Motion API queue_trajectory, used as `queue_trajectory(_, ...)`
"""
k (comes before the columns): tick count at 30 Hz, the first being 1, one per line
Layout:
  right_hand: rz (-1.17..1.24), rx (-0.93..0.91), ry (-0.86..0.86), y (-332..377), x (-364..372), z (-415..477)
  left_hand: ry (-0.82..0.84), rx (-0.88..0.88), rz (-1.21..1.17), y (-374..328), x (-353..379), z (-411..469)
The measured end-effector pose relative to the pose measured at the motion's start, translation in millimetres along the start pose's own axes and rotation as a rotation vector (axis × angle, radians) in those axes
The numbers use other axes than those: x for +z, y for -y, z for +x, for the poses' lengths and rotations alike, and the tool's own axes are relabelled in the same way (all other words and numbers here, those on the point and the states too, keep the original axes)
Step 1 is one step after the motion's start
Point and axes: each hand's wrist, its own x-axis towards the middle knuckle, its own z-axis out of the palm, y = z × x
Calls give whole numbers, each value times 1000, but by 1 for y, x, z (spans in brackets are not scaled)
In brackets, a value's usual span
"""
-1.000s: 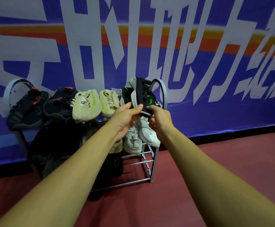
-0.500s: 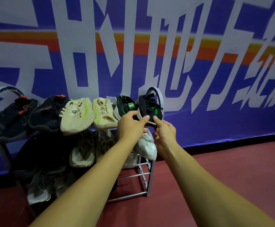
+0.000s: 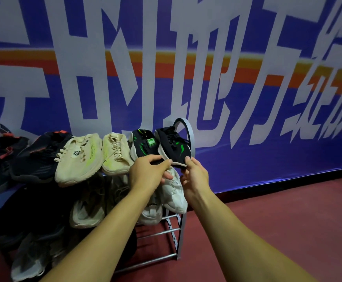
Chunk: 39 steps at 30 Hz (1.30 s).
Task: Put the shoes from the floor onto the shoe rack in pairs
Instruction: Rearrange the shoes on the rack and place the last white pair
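Black shoe (image 3: 172, 145) with green marks, on the top shelf of the shoe rack (image 3: 181, 237) at its right end, toe toward the camera and heel up toward the wall. Held at the front edge of the sole from both sides: left hand (image 3: 147, 176) with fingers curled over the toe and thumb below, right hand (image 3: 194, 178) with thumb pressed on the sole's rim and fingers bent underneath. Both forearms stretched out from the bottom of the view. Touching on the left, matching shoe (image 3: 143, 145), black and green with a pale sole, tilted the same way. Further left along the same shelf, two cream shoes (image 3: 78, 157) side by side, then two dark shoes (image 3: 37, 155) with red trim reaching to the left edge. Just behind the held shoe, the rack's curved grey hoop (image 3: 188, 129). One shelf down, directly under the hands, a white shoe (image 3: 174, 192) with its toe hanging over the rail; more pale and dark shoes in shadow to its left, hard to tell apart. Behind everything, a blue banner (image 3: 247, 98) with large white characters and an orange stripe. Red floor (image 3: 288, 220) to the right of the rack.
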Motion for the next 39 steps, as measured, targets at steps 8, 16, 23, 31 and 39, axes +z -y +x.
queue_trajectory(8,-91,42,-85,-2,-3,11,71,33,133,-1,-3,1)
queue_trajectory(16,-85,4,-30,3,-2,1,51,34,210,-1,-6,-2)
queue_trajectory(23,-147,-7,-28,-1,-2,4,-27,69,151,7,-10,-2)
queue_trajectory(31,-304,-37,63,5,-6,-15,-30,58,239,11,-20,-6)
queue_trajectory(39,-461,-90,-39,4,4,-23,-1,14,112,13,-42,-13)
